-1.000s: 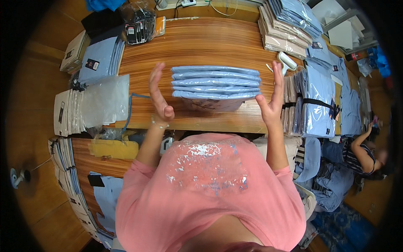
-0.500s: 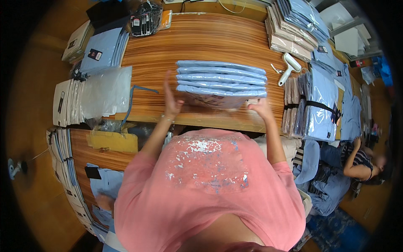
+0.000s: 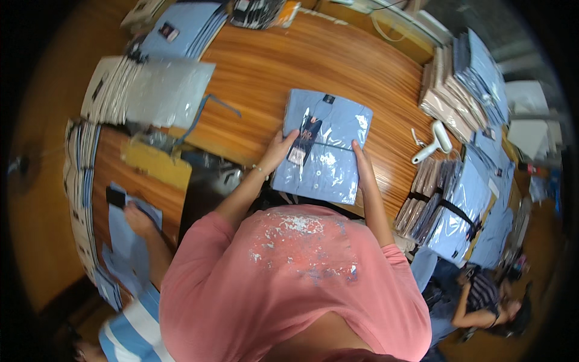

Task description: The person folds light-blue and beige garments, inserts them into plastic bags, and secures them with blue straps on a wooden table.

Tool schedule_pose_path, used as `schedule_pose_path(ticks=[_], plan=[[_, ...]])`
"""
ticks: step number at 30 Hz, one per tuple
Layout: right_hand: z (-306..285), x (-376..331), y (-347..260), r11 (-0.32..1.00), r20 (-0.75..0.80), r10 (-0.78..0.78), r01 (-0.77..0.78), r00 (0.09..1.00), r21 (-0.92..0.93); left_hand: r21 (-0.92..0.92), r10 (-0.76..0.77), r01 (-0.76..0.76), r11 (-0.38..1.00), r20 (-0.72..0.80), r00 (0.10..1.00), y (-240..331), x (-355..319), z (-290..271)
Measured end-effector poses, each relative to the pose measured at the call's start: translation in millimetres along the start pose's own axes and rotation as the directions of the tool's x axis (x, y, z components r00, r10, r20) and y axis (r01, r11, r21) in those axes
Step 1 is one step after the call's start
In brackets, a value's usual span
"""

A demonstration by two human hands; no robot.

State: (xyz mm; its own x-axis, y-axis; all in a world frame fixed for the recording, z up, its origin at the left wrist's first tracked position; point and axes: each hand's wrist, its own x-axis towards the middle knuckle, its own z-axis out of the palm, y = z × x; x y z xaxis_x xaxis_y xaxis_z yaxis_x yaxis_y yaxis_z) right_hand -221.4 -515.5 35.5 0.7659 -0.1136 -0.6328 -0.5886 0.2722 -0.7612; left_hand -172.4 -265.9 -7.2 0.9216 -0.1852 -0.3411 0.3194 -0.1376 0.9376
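Note:
A folded light-blue shirt in a clear bag (image 3: 335, 166), with a dark hang tag and a dark cord across it, faces up in front of my chest, over the table's near edge. The others of its stack are hidden beneath it. My left hand (image 3: 281, 148) grips its left side, thumb on top beside the tag. Along the right side, my right hand (image 3: 363, 166) holds the stack, thumb up at the edge. The fingers of both hands are partly hidden under it.
A white lint roller (image 3: 434, 143) lies to the right, near strapped bagged shirts (image 3: 455, 211) and a tall shirt pile (image 3: 455, 90). On the left are clear bags (image 3: 163, 90) and a blue strip (image 3: 196, 117). Co-workers sit at left and right; one's hand (image 3: 140, 220) touches blue cloth.
The shirt stack, standing on edge on the table before, is now tipped face up and drawn nearer me. My hands have closed on its sides. The view has turned.

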Motion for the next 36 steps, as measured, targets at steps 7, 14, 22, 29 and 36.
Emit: schedule_pose_path(ticks=[7, 14, 22, 29, 36], plan=[[-2.0, 14.5, -3.6, 0.979, 0.128, 0.084, -0.058, 0.988, -0.195, -0.157, -0.008, -0.023, 0.987, -0.197, 0.980, 0.6, -65.6, 6.0], [34.8, -20.3, 13.9, 0.937, 0.281, 0.040, 0.061, 0.959, -0.343, -0.280, -0.077, -0.043, 0.959, -0.403, 0.912, -60.8, -137.1, 5.0], [81.3, -91.8, 103.8, 0.902, 0.416, 0.142, 0.055, 0.898, -0.427, -0.320, -0.245, 0.073, 0.945, -0.539, 0.806, -120.5, -268.4, -17.7], [88.3, -84.0, 255.1, 0.860, 0.434, 0.455, -0.257, 0.778, -0.441, -0.312, -0.365, 0.206, 0.928, -0.642, 0.674, -206.4, -358.3, -25.0], [77.0, -38.6, 367.7, 0.707, 0.318, 0.681, -0.480, 0.659, -0.520, -0.459, -0.629, 0.440, 0.772, -0.454, 0.631, -370.8, -340.9, -27.1]])
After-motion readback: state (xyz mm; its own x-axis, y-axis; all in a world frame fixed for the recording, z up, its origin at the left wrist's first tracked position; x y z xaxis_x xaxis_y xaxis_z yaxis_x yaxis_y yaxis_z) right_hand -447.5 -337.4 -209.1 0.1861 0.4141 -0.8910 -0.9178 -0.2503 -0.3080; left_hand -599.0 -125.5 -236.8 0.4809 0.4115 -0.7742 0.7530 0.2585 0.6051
